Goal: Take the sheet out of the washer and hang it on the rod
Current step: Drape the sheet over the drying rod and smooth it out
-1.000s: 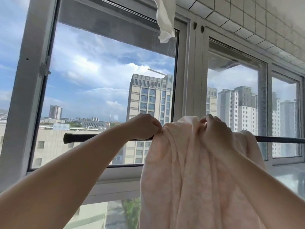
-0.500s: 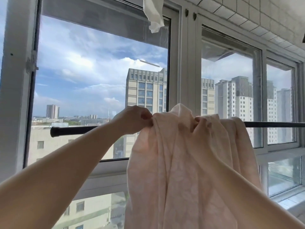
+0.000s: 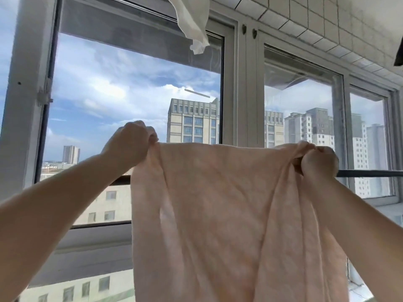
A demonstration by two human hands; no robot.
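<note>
Already out of the washer, the sheet (image 3: 218,203) is held stretched above and in front of the rod (image 3: 368,173), which runs from 9 to 3 o'clock behind it. Left hand (image 3: 128,144) and right hand (image 3: 318,162) each have fingers clamped on a top corner. Whether any cloth lies over the rod I cannot tell; laying and spreading it there seems to remain.

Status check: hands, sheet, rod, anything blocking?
Left hand and right hand grip the sheet, spread wide above the rod. White cloth overhead, clear.
</note>
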